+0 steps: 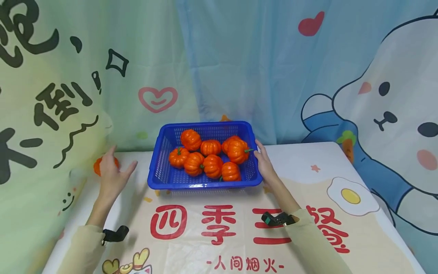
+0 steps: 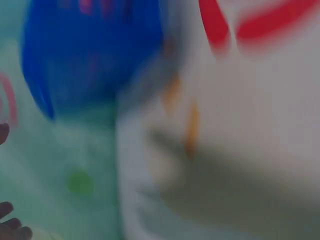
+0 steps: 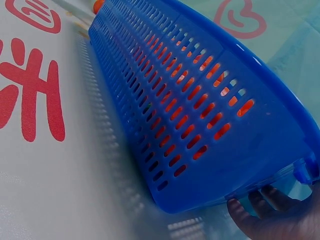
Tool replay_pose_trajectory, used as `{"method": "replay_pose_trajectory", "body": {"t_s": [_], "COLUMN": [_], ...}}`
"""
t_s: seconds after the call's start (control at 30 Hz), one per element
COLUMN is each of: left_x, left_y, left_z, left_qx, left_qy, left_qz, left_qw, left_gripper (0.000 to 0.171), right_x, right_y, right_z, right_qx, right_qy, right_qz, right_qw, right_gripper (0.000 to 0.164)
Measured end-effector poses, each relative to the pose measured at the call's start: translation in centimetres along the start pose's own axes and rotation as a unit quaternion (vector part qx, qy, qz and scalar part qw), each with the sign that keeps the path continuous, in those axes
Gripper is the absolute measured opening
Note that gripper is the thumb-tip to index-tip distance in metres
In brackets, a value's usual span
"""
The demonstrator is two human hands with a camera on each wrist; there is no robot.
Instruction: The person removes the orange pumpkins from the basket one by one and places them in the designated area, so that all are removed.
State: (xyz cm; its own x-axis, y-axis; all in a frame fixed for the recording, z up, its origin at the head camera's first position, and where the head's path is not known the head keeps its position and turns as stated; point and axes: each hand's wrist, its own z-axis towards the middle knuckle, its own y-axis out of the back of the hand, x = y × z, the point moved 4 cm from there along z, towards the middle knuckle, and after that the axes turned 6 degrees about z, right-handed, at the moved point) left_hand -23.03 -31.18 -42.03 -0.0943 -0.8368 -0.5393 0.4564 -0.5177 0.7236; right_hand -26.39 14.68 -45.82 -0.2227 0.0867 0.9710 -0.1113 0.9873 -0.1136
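Observation:
A blue plastic basket [image 1: 205, 185] with slotted walls stands on the table, holding several small orange pumpkins [image 1: 193, 164]. My right hand [image 1: 266, 164] is at the basket's right end. In the right wrist view its fingertips [image 3: 239, 210] touch the outside of the end wall, below the rim. Left of the basket, my left hand [image 1: 114, 175] has its fingers stretched forward and the thumb spread wide. Another orange pumpkin [image 1: 97, 166] lies just beyond that hand, partly covered by its fingers. The left wrist view is blurred, with only fingertips [image 2: 12, 230] at its left edge.
A printed cloth [image 1: 191, 247] with red characters covers the table. Directly behind the table's far edge hangs a curtain [image 1: 232, 76] with cartoon figures, which also runs down the left side. Black wrist cameras [image 1: 115, 233] sit on both forearms.

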Motion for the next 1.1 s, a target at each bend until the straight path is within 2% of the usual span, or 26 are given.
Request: {"method": "replay_pose_trajectory", "body": {"t_s": [0.17,0.3,0.53,0.7,0.8,0.87,0.97,1.1], "left_x": [-5.7,-8.7,-10.9,-11.8,-12.5,-13.0,-13.6,-14.0], "left_y": [-0.4,-0.9,-2.4,-3.4,-4.0,-4.5,-5.5,-7.6], "left_z": [-1.4,-2.2,-3.6,-4.0,-3.3,-2.4,-0.2,3.2], "left_qx": [0.066,0.114,0.206,0.241,0.249,0.251,0.249,0.258], "left_qy": [-0.056,-0.083,-0.07,-0.084,-0.107,-0.121,-0.132,-0.123], "left_qz": [-0.035,-0.065,-0.101,-0.097,-0.089,-0.078,-0.051,0.011], "left_qw": [0.9956,0.9879,0.971,0.9621,0.9585,0.9573,0.9581,0.9584], "left_gripper": [0.081,0.08,0.082,0.082,0.079,0.076,0.073,0.072], "right_x": [-0.4,-1.4,-2.4,-2.4,-1.9,-1.5,-0.8,-0.3], "right_y": [0.2,0.7,1.1,0.9,0.7,0.7,0.5,0.3], "right_z": [0.2,0.9,1.6,1.5,1.4,1.1,0.6,0.2], "right_qx": [-0.004,-0.009,-0.018,-0.015,-0.009,-0.007,-0.004,-0.001], "right_qy": [-0.003,0.001,0.016,0.013,0.008,0.003,-0.002,-0.005], "right_qz": [0.004,0.002,-0.015,-0.016,-0.009,0.002,0.01,0.006], "right_qw": [1.0,1.0,1.0,1.0,1.0,1.0,1.0,1.0], "right_gripper": [0.055,0.054,0.052,0.051,0.053,0.053,0.054,0.055]}}
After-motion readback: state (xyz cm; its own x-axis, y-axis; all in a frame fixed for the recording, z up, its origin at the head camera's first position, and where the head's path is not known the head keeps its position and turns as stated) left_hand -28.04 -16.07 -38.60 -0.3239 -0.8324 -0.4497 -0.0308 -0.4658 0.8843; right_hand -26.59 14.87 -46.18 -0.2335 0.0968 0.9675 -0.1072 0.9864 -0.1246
